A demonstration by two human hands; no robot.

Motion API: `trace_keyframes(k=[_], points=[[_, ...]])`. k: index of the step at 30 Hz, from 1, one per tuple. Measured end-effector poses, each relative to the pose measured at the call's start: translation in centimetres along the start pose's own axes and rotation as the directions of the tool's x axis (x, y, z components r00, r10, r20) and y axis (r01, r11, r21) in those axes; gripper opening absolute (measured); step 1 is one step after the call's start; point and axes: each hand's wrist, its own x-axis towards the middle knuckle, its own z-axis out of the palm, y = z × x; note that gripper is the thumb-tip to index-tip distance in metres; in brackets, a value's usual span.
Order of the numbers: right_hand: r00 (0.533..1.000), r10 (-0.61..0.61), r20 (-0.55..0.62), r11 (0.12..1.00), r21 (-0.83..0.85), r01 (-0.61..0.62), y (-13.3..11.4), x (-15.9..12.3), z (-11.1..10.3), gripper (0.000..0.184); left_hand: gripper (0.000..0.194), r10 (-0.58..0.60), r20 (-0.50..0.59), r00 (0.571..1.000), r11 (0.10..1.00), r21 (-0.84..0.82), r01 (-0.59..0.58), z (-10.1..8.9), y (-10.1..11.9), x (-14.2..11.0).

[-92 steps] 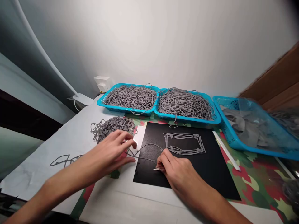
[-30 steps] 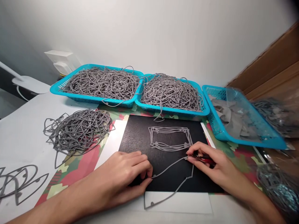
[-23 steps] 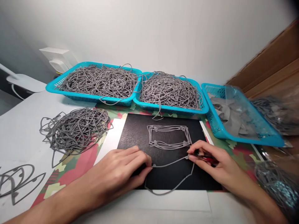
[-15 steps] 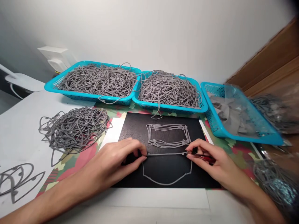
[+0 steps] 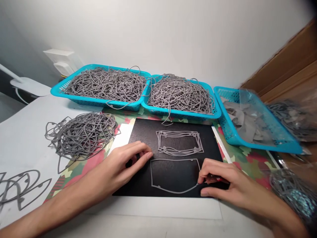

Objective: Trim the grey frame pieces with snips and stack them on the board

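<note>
Fingers of my right hand (image 5: 234, 173), closed on a half-hidden red tool (image 5: 219, 179), touch the thin grey near-rectangular rubbery loop (image 5: 178, 192) lying leftward, its long axis running toward my released left hand (image 5: 123, 158), just beside.

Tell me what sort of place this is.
Likely a small workshop corner: blue baskets heaped with thin grey loops, a black mat with loops laid flat, and brown cardboard alongside.
</note>
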Motion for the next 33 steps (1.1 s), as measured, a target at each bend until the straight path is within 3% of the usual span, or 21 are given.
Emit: trace_keyframes(k=[2,7,12,16,21,26,29,33], points=[[1.0,0.001,0.006,1.0,0.014,-0.001,-0.1,0.1,0.1,0.015,0.023,0.039,0.027,0.999,0.999,0.031,-0.04,-0.2,0.0,-0.3],[1.0,0.022,-0.019,1.0,0.004,-0.022,-0.3,0.1,0.3,0.026,0.011,0.17,0.304,0.937,0.982,0.027,-0.187,0.1,0.3,-1.1],[0.997,0.0,-0.072,1.0,0.011,0.0,-0.6,-0.3,0.0,0.029,0.017,0.223,0.282,0.933,0.97,0.032,-0.241,0.4,0.9,-0.9],[0.987,-0.022,-0.162,1.0,-0.006,0.021,-1.2,-1.2,-0.2,0.025,0.011,0.194,0.323,0.926,0.979,-0.129,-0.16,-0.6,2.0,-0.9],[0.964,-0.078,-0.254,0.997,0.01,0.083,-1.5,-2.6,0.1,0.022,0.011,0.059,0.402,0.914,0.942,-0.325,0.082,-1.4,3.3,-1.3],[0.921,0.001,-0.389,1.0,0.007,0.002,-0.7,-2.3,0.6,0.019,0.027,-0.13,0.346,0.929,0.932,-0.278,0.234,-1.1,3.1,-0.9],[0.936,0.082,-0.343,0.997,0.043,-0.071,-0.1,-1.6,0.9,0.028,0.03,-0.192,0.249,0.949,0.939,-0.233,0.251,-0.3,2.1,-0.5],[0.959,0.123,-0.256,0.992,0.061,-0.111,0.8,-0.7,1.2,0.033,0.021,-0.16,0.15,0.976,0.953,-0.234,0.193,0.8,0.9,-0.1]])
